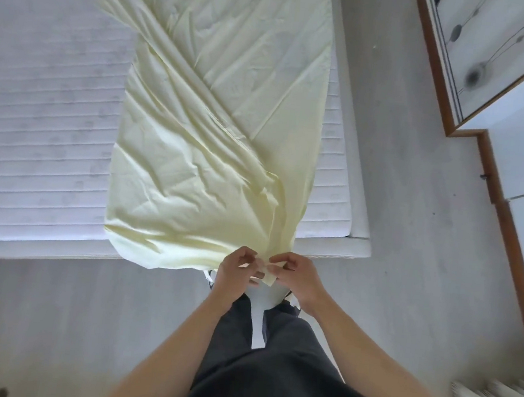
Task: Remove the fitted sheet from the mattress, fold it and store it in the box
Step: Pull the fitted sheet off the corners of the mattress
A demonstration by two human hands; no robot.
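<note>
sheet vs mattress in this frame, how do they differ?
The sheet is pale yellow and creased; the mattress is white with straight quilted lines. The sheet covers a narrow strip, its near end pinched by the left hand and right hand; the mattress lies flat, mostly bare.

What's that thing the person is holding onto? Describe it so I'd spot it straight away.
Start from the white striped mattress filling the left of the view. Along its right half lies a long, rumpled fitted sheet, its near corner pinched by the left hand and right hand at the bed's foot. It is the only pale yellow thing among white and grey.
</note>
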